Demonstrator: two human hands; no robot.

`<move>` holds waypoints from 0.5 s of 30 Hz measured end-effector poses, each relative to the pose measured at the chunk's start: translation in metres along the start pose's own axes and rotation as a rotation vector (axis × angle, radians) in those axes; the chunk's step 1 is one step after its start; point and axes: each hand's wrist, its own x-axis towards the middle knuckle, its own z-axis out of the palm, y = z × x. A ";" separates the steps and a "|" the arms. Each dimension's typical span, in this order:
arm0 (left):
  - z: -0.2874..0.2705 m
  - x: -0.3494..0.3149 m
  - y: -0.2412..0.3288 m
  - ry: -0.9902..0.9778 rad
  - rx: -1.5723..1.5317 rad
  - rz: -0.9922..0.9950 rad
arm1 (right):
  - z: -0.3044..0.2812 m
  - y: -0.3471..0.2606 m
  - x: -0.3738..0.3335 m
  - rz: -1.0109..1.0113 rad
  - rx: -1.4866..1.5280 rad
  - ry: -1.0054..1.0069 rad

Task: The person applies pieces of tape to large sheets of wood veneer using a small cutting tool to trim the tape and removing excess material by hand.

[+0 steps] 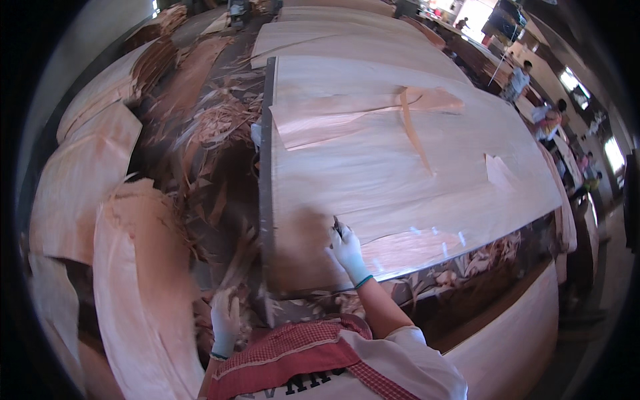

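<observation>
A broad, pale wood veneer sheet [400, 180] covers the work table in front of me. My right hand [347, 252], in a white glove, is closed around a small dark hand tool near the sheet's front left; its blade or tip is too small to make out. Low on the left, beyond the table's edge, my gloved left hand [225, 321] has its fingers stretched out. A pale strip, smeared by motion, shows just above those fingers; contact is unclear. Loose veneer pieces [347, 120] and a narrow curved strip [415, 133] lie on the sheet.
A dark straight rail [266, 173] borders the table's left side. Veneer scraps [217, 123] litter the floor beyond it. Stacked veneer sheets [90, 180] stand at far left, and a curled sheet [143, 280] is nearer. Several people, one in a light shirt [519, 81], are at the right.
</observation>
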 end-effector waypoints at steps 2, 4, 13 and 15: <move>-0.052 0.018 -0.046 -0.038 0.079 -0.020 | 0.034 -0.008 -0.003 -0.077 -0.305 -0.005; -0.103 0.039 -0.084 -0.021 0.008 -0.064 | 0.060 -0.034 -0.014 0.103 -0.422 -0.072; -0.132 0.226 -0.158 -0.234 -0.175 0.089 | 0.101 -0.060 -0.014 0.330 -0.660 -0.072; -0.131 0.272 -0.163 -0.313 -0.157 0.191 | 0.110 -0.066 -0.010 0.397 -0.641 -0.078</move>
